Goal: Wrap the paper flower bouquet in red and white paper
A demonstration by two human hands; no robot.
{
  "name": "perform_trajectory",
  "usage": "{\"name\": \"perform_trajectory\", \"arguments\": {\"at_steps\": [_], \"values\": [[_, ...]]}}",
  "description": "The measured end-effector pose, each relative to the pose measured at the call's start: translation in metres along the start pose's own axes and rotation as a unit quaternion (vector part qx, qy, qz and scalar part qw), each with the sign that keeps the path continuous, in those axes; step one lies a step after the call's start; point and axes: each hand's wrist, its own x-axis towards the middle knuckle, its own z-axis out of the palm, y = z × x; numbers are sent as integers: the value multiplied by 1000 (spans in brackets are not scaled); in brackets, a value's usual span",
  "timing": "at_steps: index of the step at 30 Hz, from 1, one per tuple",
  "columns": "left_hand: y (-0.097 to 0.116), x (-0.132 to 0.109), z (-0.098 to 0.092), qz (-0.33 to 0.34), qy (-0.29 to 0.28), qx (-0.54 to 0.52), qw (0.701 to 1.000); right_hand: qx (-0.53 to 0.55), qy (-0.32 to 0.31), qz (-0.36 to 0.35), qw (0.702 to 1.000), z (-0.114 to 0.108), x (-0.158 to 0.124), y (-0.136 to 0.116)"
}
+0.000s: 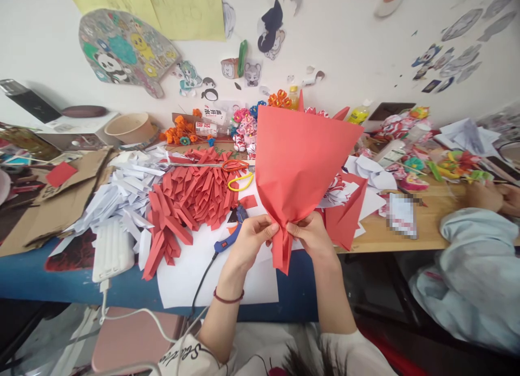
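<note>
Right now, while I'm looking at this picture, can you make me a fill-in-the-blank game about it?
1. The paper wrap pinched by the left hand and right hand is coloured ____.
2. Left of the red strips lies a heap of ____ paper strips.
3. The blue tool has a ____ cord.
4. The bracelet is worn on the person's ____ side.

Missing words: red; white; black; left.

Blue table: white sheet, power bank near front edge, flattened cardboard left.
</note>
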Motion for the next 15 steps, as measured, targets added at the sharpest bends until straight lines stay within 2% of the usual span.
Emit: {"name": "perform_trajectory", "arguments": {"at_steps": [3, 6, 10, 15], "values": [[1, -1, 2, -6, -19, 16, 1000, 12, 7, -1, 1000, -1, 0, -2], [1, -3, 4, 9, -8, 43, 999, 11, 16, 1, 1000, -1, 0, -5], [-1, -5, 9, 30, -9, 6, 1000, 10, 1, -1, 1000, 0, -1, -5], [-5, -5, 12, 50, -22, -29, 998, 1, 9, -12, 1000, -1, -3, -6]]}}
